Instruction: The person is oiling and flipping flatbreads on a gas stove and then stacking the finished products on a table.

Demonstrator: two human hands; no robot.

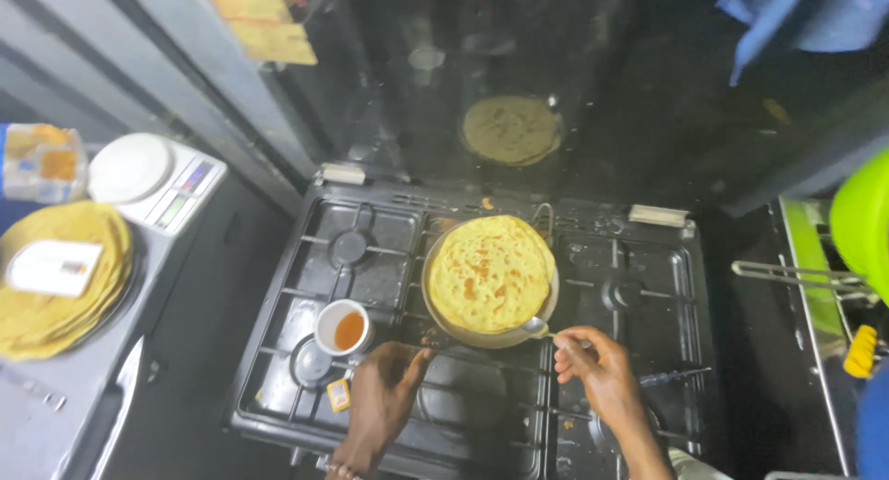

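Right hand [593, 358] pinches a metal spoon [539, 328] at the round golden flatbread [489, 272] in its pan [435, 304], left hand [387, 387] loosely open beside it; a slip risks burnt fingers

Both forearms are bare from the wrists to the bottom edge of the view; no sleeve or cuff shows on either. The left hand [389, 387] wears something thin at the wrist, a bracelet [339, 469] that looks beaded, though it sits at the frame's edge and is too small to make out further. The right hand [593, 360] shows no ring, watch or band. Neither hand is gloved, and the fingers are bare.
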